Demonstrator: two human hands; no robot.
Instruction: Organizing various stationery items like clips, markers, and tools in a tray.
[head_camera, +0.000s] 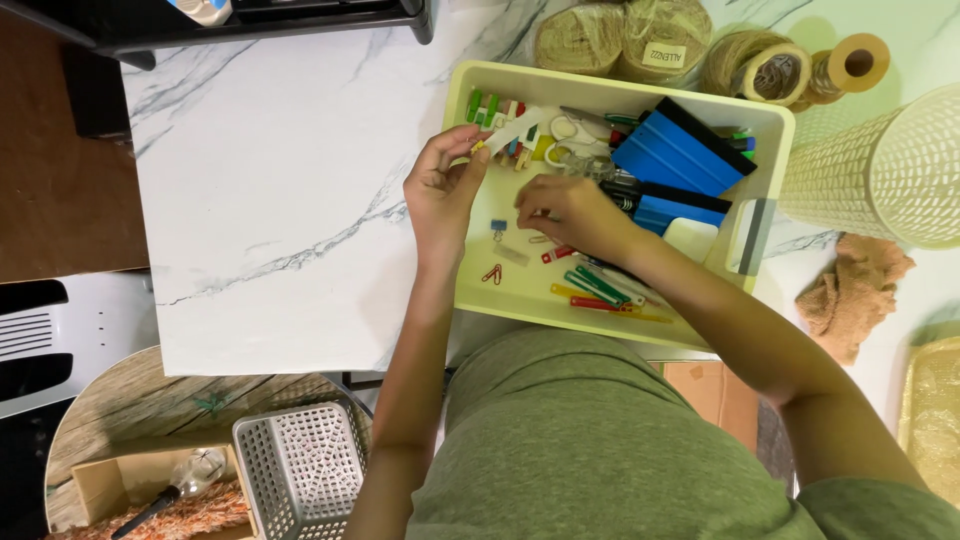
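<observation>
A pale yellow tray (480, 300) lies on the white marble table (270, 190), holding clothespins, paper clips, pens, scissors (575, 135) and blue squeegees (675, 155). My left hand (440, 185) is at the tray's left rim, fingers pinched on a small yellowish piece beside a white strip (515, 130). My right hand (570, 212) reaches into the tray's middle, fingers curled down over small clips; what it holds is hidden.
Jute twine rolls (620, 40) and tape rolls (775, 70) sit behind the tray. A white mesh basket (880, 170) and a tan cloth (855, 290) lie at right. A grey mesh basket (300, 470) stands below the table edge.
</observation>
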